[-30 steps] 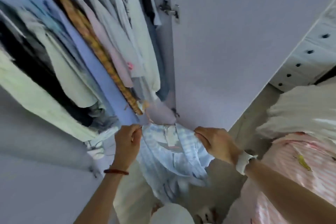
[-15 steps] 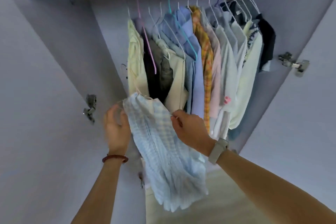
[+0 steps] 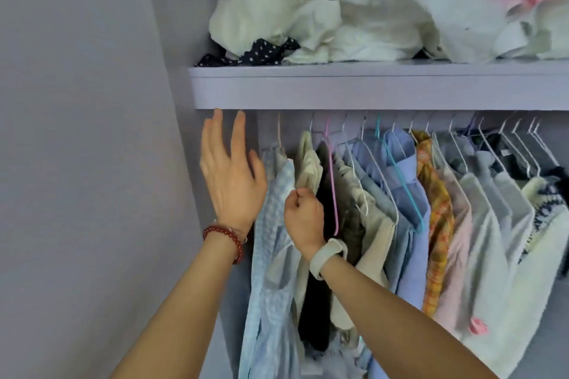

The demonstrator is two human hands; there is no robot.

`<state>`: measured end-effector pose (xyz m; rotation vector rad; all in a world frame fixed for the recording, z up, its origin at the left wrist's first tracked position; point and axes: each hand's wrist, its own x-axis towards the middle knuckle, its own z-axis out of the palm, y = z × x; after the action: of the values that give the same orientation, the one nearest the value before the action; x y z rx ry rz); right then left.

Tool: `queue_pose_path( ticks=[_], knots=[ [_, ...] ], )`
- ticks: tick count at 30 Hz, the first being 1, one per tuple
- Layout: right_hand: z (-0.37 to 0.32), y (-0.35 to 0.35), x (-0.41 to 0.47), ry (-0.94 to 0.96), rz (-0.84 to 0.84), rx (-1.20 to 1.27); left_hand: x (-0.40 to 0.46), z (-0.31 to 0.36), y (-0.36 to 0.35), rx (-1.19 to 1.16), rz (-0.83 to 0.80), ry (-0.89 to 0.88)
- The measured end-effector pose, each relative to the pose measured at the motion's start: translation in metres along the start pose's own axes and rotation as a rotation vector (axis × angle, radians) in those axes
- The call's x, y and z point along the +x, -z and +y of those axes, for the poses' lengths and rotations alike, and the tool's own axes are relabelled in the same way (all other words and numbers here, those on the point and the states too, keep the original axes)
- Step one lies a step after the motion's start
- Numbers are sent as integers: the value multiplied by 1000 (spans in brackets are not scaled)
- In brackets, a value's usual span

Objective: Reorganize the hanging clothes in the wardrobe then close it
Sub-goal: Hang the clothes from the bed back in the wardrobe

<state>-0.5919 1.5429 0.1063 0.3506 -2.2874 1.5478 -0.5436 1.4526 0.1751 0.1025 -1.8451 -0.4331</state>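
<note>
A light blue checked shirt [image 3: 272,243] hangs at the far left of the row of clothes under the shelf. My left hand [image 3: 230,177], with a red bead bracelet, is raised with straight fingers just left of the shirt, fingertips near the shelf's underside. My right hand [image 3: 303,218], with a white wristband, is curled into a fist and pinches the shirt's shoulder edge next to a cream garment [image 3: 309,169]. Further right hang a black garment, blue shirts [image 3: 397,181], an orange plaid shirt [image 3: 435,209], a pink one and several white ones on wire hangers.
A lilac shelf [image 3: 369,86] runs above the hangers, piled with crumpled white clothes [image 3: 338,3], a dark dotted cloth and a pink item. The wardrobe's left side wall [image 3: 92,132] stands close beside my left arm.
The blue checked shirt went from being held low in both hands up onto the rail at the left end. My left hand let go and opened; the view tilted upward to the shelf.
</note>
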Motion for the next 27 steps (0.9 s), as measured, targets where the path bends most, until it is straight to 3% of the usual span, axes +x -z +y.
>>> queue_pose_path(
  ticks=[6,13,18,27],
  knots=[
    [-3,-30,66,-34,106,-10,40,-22,-36,233,-90,-50],
    [27,-43,96,-229,88,-25,43,-33,-57,248,-43,-57],
    [31,-43,87,-253,103,-27,40,-31,-50,202,-65,-51],
    [39,-1,37,67,-94,-27,-18,-25,-37,163,-207,30]
  ],
)
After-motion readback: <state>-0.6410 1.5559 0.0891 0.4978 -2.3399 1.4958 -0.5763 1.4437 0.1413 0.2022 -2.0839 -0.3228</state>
